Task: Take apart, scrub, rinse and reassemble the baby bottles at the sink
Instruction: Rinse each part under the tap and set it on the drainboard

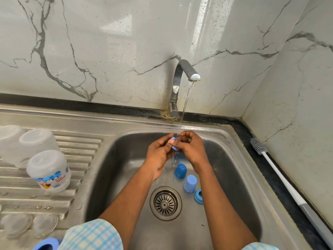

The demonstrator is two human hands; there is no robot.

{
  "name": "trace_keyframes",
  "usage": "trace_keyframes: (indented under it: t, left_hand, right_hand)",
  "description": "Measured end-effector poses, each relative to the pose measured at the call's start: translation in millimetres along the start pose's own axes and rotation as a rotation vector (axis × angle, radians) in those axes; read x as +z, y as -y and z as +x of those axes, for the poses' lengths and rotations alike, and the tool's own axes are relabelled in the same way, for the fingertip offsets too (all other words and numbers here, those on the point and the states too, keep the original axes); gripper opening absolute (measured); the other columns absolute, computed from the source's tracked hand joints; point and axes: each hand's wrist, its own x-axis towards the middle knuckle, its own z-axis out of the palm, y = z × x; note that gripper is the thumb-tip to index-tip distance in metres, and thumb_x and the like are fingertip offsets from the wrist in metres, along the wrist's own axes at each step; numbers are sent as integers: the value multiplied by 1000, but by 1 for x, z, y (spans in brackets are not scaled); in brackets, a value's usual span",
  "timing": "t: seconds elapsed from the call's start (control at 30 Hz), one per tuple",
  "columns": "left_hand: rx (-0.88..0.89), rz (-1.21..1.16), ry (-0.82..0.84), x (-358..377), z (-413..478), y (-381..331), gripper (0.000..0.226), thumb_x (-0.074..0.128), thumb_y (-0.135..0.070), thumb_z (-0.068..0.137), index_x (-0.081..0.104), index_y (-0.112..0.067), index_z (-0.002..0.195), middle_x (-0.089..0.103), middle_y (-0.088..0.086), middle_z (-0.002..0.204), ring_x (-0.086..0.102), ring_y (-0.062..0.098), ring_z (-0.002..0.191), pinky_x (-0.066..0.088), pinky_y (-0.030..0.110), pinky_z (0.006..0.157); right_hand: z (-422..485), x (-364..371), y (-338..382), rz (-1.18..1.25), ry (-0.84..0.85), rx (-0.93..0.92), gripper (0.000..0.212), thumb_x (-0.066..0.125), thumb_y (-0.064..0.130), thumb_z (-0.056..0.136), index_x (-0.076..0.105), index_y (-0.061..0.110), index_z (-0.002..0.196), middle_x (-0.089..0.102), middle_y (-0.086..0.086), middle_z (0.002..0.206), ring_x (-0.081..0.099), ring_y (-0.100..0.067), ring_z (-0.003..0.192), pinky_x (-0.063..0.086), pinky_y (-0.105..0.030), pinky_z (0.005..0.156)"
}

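Between both hands (158, 150) (192, 148) (under water): blue ring (175, 145).

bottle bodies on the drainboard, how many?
3, all upside down on the drainboard: far-left bottle, middle bottle beside it, printed bottle nearest the camera. More could lie outside the frame's left edge.

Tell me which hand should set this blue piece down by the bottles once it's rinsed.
Left, probably. The left hand pinches the blue piece, and the bottles stand on the draining board on that side; the right hand would have to cross over.
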Motion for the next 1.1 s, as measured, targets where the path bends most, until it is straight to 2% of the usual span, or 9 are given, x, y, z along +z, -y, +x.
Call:
trace_keyframes:
  t: [0.1,0.2,0.37,0.5,0.63,0.77,0.87,1.0,1.1]
  left_hand:
    - [66,152,-21,-2,1,2,32,59,-9,97,63,-14,128,71,6,118,67,19,109,57,28,87]
    - [91,283,9,-2,-2,3,23,59,-15,98,68,-21,118,73,6,108,66,18,100,55,34,88]
    - [218,394,90,0,-7,1,36,61,-2,95,68,-33,112,75,-5,103,69,9,101,55,24,87]
    - [291,452,69,-2,-5,0,41,63,3,91,67,-28,118,74,-4,110,68,8,107,53,27,96]
    - [269,379,37,-4,-6,-4,41,61,9,89,67,-18,119,74,-2,109,70,9,103,55,22,90]
    - [249,333,33,-5,-6,-5,45,62,13,87,68,-22,115,74,-4,106,70,7,101,55,19,86]
    - [227,302,24,-5,-6,-8,46,64,15,84,67,-16,118,76,-7,98,71,4,94,55,16,77]
    - [170,284,13,-9,-4,-10,49,66,14,83,66,-19,119,77,-3,96,72,12,98,57,20,76]
    - [108,227,20,-8,-5,-11,47,62,16,85,66,-20,116,77,3,98,72,16,99,59,29,82]
  right_hand:
    - [-1,3,1,103,49,20,26,74,9,84,67,16,109,72,-4,102,69,-17,98,57,-28,86]
    - [-2,6,2,116,61,2,21,67,7,89,70,17,107,73,0,99,68,-12,93,55,-23,83]
    - [0,5,3,10,-67,-75,10,72,6,86,73,8,96,73,1,85,67,2,74,51,-12,65]
    - [2,5,1,-70,-129,-103,5,76,13,84,74,10,88,70,5,77,64,4,68,51,-11,65]
    - [4,6,-3,-61,-143,-62,15,77,19,84,73,5,86,71,-4,78,65,-8,70,54,-17,64]
    - [3,6,1,-19,-105,-62,7,75,10,84,72,8,90,71,-2,83,64,-6,74,52,-13,65]
    - [3,7,2,-22,-76,-56,13,73,5,84,68,9,95,70,-5,92,65,-11,84,54,-18,72]
    - [5,5,1,-3,-144,-25,4,69,11,89,69,14,87,71,-4,88,69,-18,87,59,-29,80]
    - [5,0,0,39,-200,-18,8,67,9,91,70,13,86,73,-4,86,71,-18,84,60,-25,69]
